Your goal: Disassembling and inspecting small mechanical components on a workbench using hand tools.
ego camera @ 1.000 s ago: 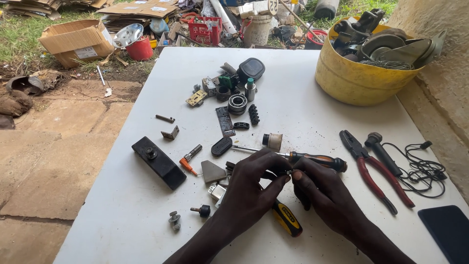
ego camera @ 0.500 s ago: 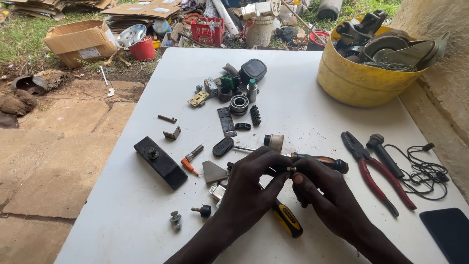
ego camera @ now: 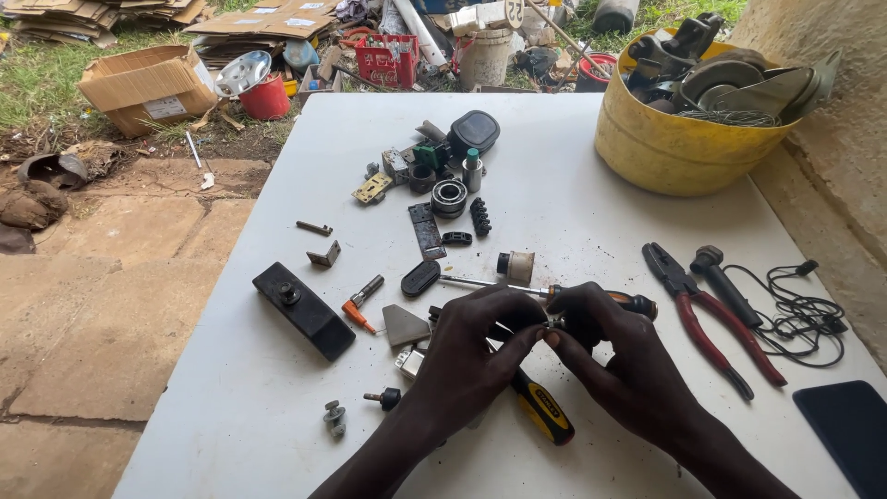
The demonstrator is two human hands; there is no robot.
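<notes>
I am outdoors at a white tabletop (ego camera: 573,212), with bare earth and paving slabs past its left edge and a heap of cardboard (ego camera: 139,83), a red crate (ego camera: 388,63) and scrap beyond its far edge. My left hand (ego camera: 471,356) and my right hand (ego camera: 614,360) meet near the middle of the near half of the tabletop, fingertips together over a small dark part with a metal tip (ego camera: 554,321). My left grip is narrow, thumb and forefinger pinched on that part; my right grip is wrapped around its dark body, so most of the part is hidden and I cannot tell its exact shape. Just behind my hands lies a screwdriver with a dark and orange handle (ego camera: 628,301), its shaft pointing toward the left edge. Under my left wrist a yellow and black handle (ego camera: 545,411) sticks out toward the near edge. Left of my hands lie a black rectangular block with a knob (ego camera: 303,310), a small orange-tipped tool (ego camera: 358,303) and a grey wedge (ego camera: 405,325). Toward the far edge there is a cluster of small parts, among them a round bearing (ego camera: 449,196). Toward the right edge lie red-handled pliers (ego camera: 707,319), a coiled black cable (ego camera: 802,314) and, at the near right corner, a dark flat slab (ego camera: 850,430). A yellow tub of metal scrap (ego camera: 674,148) stands at the far right corner.
</notes>
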